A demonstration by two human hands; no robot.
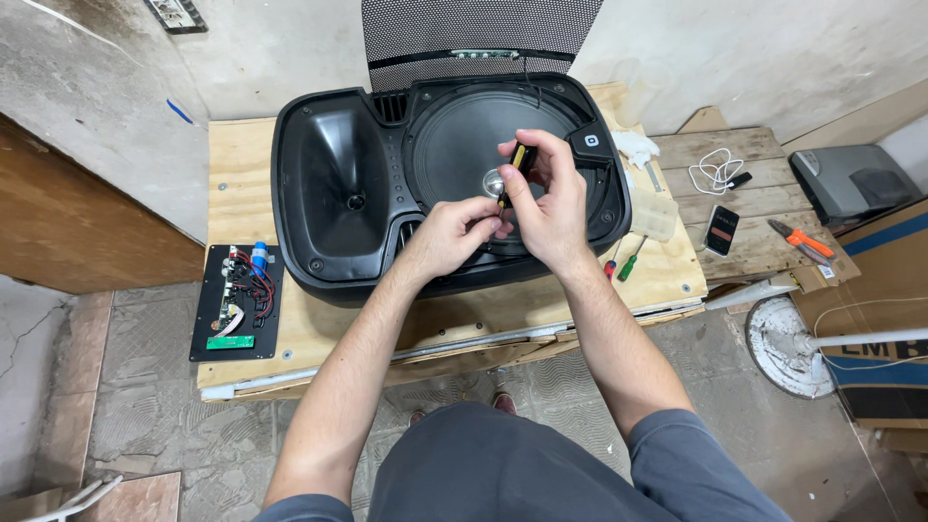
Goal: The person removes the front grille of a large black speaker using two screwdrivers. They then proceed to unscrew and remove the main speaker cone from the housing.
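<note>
Both hands meet over the big round speaker cone (483, 145) – the right hand (551, 208) is clamped around a black-and-yellow screwdriver (515, 166), the left hand (454, 232) pinches at its tip. The black speaker cabinet (329, 184) lies face-up on the plywood tabletop (242, 164); a circuit panel (237, 300) sits at eight o'clock – two more screwdrivers (623, 259) at four o'clock

Rough grey plaster walls (87, 106); worn tiled floor (145, 387); plywood bench (242, 164); slatted wooden side table (764, 155).

Both forearms reach forward, left hand (447, 235) meeting right hand (548, 198), fingers curled.
</note>
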